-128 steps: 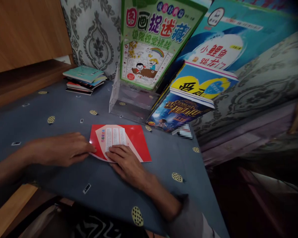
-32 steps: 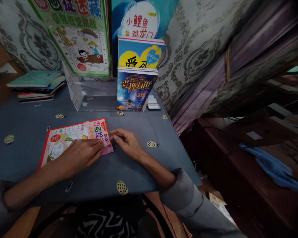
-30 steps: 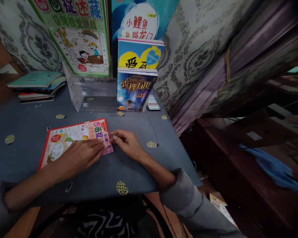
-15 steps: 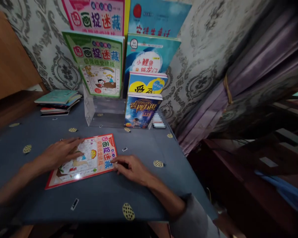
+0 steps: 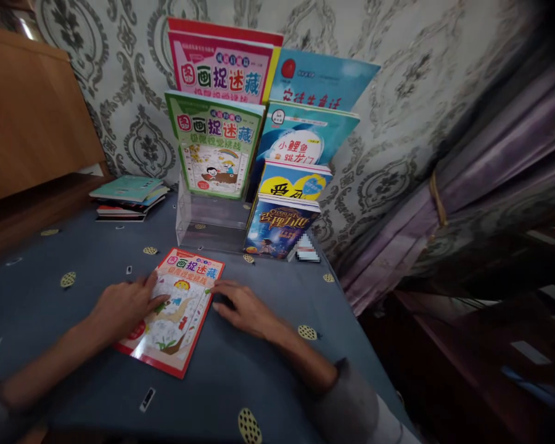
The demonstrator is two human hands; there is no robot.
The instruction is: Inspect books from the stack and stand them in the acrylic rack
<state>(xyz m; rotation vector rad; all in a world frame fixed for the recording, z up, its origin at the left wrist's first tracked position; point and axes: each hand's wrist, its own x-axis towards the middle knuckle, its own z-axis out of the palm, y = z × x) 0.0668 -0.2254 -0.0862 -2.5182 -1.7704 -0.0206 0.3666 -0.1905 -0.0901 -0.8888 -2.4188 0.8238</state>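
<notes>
A red-bordered picture book (image 5: pixel 178 308) lies face up on the cloth, its title at the far end and its top leaning slightly right. My left hand (image 5: pixel 127 305) rests over its left edge, thumb stretched across the cover, fingers laid out and not closed. At the right edge is my right hand (image 5: pixel 245 308), thumb and forefinger apart; the forefinger tip touches the book's border. Beyond the book stands a clear acrylic rack (image 5: pixel 213 213), whose lower left tier shows bare plastic. A green picture book (image 5: pixel 219 145) leans in it above that tier.
Further books fill the rack, among them a pink one (image 5: pixel 222 68), a teal one (image 5: pixel 312 126) and a dark blue one (image 5: pixel 282 228). Left of it lies a book stack (image 5: pixel 129 191). A purple curtain (image 5: pixel 398 240) hangs beyond the table's right edge.
The red-bordered book has turned from lying sideways to having its title at the far end. Both hands stay at its edges. The camera view has shifted, showing more of the rack's top.
</notes>
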